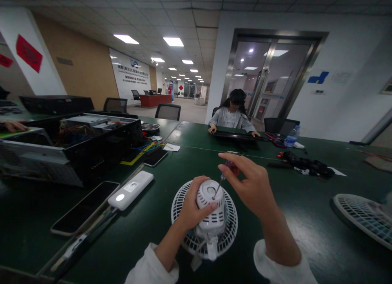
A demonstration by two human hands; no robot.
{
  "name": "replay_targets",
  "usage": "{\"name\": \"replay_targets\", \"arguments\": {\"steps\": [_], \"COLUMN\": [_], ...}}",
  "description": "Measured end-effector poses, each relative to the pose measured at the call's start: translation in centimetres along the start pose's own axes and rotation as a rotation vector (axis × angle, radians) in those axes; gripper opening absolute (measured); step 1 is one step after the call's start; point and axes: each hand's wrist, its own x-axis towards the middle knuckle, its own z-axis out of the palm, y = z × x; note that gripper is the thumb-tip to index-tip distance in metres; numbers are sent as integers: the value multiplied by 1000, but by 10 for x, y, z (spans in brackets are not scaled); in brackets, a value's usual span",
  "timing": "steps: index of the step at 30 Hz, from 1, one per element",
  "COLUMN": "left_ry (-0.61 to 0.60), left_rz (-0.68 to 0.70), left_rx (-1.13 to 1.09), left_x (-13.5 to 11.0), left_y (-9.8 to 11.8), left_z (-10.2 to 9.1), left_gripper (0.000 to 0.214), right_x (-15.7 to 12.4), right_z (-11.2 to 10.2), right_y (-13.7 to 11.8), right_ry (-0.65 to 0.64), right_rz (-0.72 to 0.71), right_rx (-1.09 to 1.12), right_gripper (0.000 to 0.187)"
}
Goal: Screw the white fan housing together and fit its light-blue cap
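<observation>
A small white fan [211, 218] lies grille-down on the dark green table [275, 235], its round motor housing facing up. My left hand [191, 206] wraps around the left side of that housing and holds it. My right hand [249, 184] pinches the handle of a small screwdriver [221, 182] between thumb and fingers. The screwdriver's thin shaft slants down to the top of the housing, its tip resting near the rim.
A white power bank [130, 190] and a dark phone [85, 208] lie to the left, beside an open computer case [70, 145]. Another fan grille [364, 218] sits at the right edge. A person sits across the table at a keyboard [234, 135], near a water bottle [291, 137].
</observation>
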Motion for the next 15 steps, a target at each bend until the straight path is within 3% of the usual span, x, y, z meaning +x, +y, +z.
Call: {"name": "replay_targets", "arguments": {"steps": [5,11,15], "left_ry": [-8,-7,-6], "left_rz": [-6,5,9], "left_rx": [-1,-8,-9], "left_x": [0,0,0], "left_y": [0,-1,0], "left_z": [0,0,0], "left_gripper": [51,51,50], "right_x": [0,-1,0], "right_z": [-1,2,-1], "right_y": [2,4,4], "right_ry": [-76,-35,-81], "right_rz": [66,95,98], "right_rx": [68,-21,19], "right_gripper": [33,20,31]}}
